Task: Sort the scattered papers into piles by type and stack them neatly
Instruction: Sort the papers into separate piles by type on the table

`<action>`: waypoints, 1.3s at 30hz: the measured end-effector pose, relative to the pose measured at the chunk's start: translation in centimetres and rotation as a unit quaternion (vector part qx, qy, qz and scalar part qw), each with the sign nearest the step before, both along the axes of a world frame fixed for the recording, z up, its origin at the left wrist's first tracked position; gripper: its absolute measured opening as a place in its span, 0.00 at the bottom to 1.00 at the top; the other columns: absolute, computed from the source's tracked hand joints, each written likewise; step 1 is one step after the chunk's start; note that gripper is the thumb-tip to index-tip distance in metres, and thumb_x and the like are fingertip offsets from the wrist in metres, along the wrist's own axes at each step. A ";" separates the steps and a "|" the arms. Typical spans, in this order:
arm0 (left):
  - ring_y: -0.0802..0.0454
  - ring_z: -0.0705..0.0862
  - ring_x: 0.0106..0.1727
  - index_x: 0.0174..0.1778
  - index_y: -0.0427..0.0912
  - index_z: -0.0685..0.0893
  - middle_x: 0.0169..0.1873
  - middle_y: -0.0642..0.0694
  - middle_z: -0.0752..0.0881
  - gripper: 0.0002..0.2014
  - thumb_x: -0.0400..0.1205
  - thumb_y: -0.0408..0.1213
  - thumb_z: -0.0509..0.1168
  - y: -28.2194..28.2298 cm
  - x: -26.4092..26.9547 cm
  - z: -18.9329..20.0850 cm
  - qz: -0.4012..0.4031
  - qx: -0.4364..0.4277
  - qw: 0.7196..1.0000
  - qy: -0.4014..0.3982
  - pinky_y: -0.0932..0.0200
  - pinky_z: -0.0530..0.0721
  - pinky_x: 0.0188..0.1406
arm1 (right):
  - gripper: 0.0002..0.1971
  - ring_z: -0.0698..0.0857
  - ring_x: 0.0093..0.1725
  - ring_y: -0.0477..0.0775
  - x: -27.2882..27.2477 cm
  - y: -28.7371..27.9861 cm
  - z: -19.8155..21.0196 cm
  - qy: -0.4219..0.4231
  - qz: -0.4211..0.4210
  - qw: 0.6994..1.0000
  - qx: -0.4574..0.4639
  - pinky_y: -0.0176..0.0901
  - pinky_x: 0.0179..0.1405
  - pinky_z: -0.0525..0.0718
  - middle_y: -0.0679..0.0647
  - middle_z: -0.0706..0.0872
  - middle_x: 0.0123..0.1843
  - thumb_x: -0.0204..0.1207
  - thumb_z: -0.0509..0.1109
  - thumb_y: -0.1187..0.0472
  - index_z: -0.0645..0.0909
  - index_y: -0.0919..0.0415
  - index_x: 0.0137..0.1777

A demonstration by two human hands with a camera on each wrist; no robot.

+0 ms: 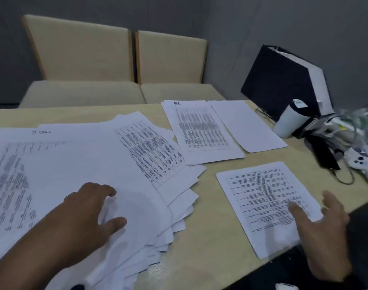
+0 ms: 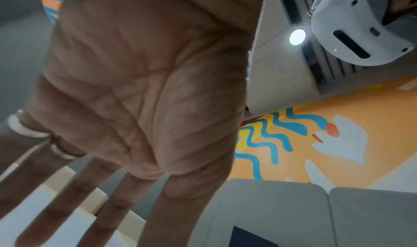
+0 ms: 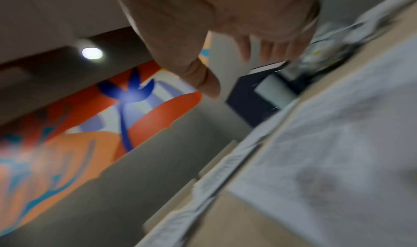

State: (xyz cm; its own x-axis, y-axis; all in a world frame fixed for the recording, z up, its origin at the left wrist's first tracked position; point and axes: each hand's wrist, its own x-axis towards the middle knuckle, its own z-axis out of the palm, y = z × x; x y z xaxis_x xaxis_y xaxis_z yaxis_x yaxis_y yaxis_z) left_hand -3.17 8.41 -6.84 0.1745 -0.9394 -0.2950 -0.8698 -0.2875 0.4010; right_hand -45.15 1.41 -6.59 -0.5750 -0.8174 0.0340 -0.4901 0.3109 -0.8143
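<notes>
On the table, left hand flat on scattered papers, grip apart, right hand spread over printed sheet

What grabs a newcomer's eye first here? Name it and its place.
The big fanned heap of printed papers sprawls over the table's left half, the left hand resting flat on it. To the right, the right hand hovers at a single printed sheet; a sheet headed HR lies behind.

Scattered papers – thin matt white paper, printed grey tables. Table – pale smooth wood-look laminate, slight sheen. Chairs – cream matt upholstery. Folder – dark matt cover. Controller – glossy white plastic. Ring – looks metal.
</notes>
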 end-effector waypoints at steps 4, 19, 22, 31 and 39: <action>0.49 0.78 0.64 0.65 0.57 0.71 0.68 0.55 0.73 0.23 0.82 0.67 0.65 -0.1 1.4 1.6 0.029 0.109 0.993 -0.041 0.53 0.80 0.64 | 0.19 0.88 0.60 0.39 10.0 -0.7 4.0 -0.072 0.328 0.942 0.001 0.39 0.62 0.85 0.43 0.88 0.63 0.80 0.78 0.62 0.82 0.48 0.69; 0.47 0.69 0.80 0.83 0.52 0.68 0.82 0.54 0.68 0.33 0.85 0.61 0.67 2.7 3.6 2.0 0.050 0.093 0.994 0.001 0.47 0.75 0.77 | 0.36 0.80 0.60 0.50 27.5 -4.2 -1.9 0.138 0.552 0.811 0.137 0.44 0.57 0.78 0.50 0.81 0.62 0.69 0.87 0.52 0.72 0.57 0.72; 0.38 0.52 0.91 0.92 0.51 0.47 0.92 0.47 0.44 0.47 0.85 0.62 0.67 3.4 3.7 2.3 0.094 0.087 0.991 0.025 0.41 0.65 0.85 | 0.15 0.91 0.56 0.48 26.5 -4.4 -1.0 0.058 0.591 0.802 0.059 0.50 0.60 0.88 0.45 0.93 0.54 0.76 0.82 0.59 0.86 0.54 0.61; 0.52 0.90 0.63 0.86 0.52 0.56 0.65 0.51 0.90 0.45 0.80 0.53 0.77 4.5 5.1 2.6 0.277 -0.124 0.920 0.247 0.47 0.83 0.69 | 0.14 0.95 0.54 0.62 22.8 -5.0 6.0 -0.199 0.545 0.814 -0.027 0.58 0.54 0.94 0.55 0.95 0.57 0.79 0.77 0.64 0.89 0.59 0.63; 0.54 0.87 0.26 0.50 0.38 0.89 0.32 0.45 0.90 0.03 0.83 0.27 0.74 2.9 2.6 2.7 0.337 -0.291 0.797 0.408 0.60 0.91 0.31 | 0.18 0.93 0.61 0.60 21.3 -4.0 4.0 -0.470 0.404 0.784 0.041 0.48 0.51 0.94 0.60 0.93 0.64 0.81 0.73 0.59 0.86 0.63 0.69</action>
State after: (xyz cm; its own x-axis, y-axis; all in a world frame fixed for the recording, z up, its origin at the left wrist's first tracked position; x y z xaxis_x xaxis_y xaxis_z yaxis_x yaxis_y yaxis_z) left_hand -0.58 11.27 -4.10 0.6705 -0.7328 -0.1162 0.0219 -0.1370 0.9903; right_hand -23.84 -2.58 -2.60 0.3922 -0.9047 -0.1666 0.2498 0.2791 -0.9272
